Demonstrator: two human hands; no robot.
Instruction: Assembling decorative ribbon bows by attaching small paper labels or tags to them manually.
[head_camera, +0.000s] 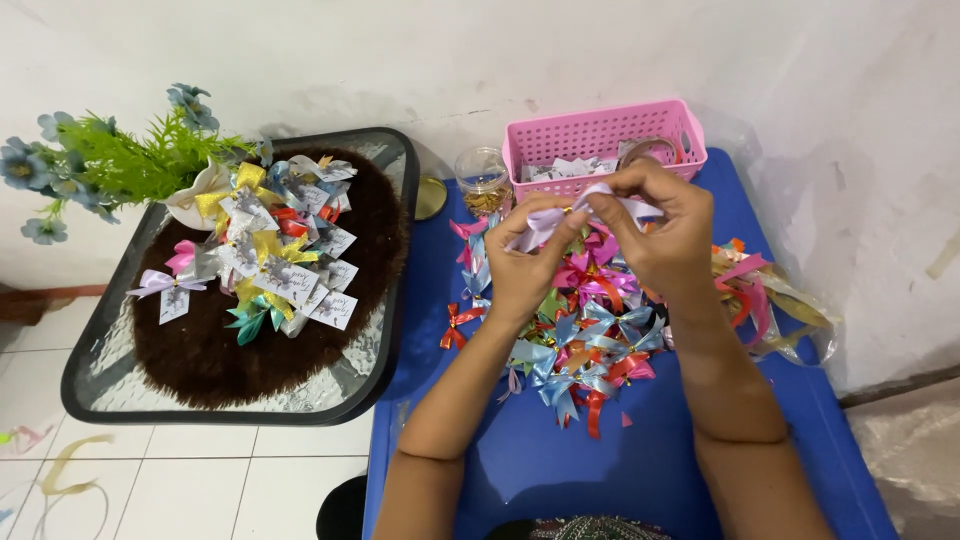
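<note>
Both hands (600, 250) pinch a lilac ribbon bow (560, 215), their grip hiding its middle.

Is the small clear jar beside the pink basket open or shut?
Open. The small clear jar shows an uncovered mouth with gold bits inside, and a round gold lid lies on the blue table just left of it.

Pale lilac ribbon bow (560, 215), pinched between both hands, held above heap of bows.
</note>
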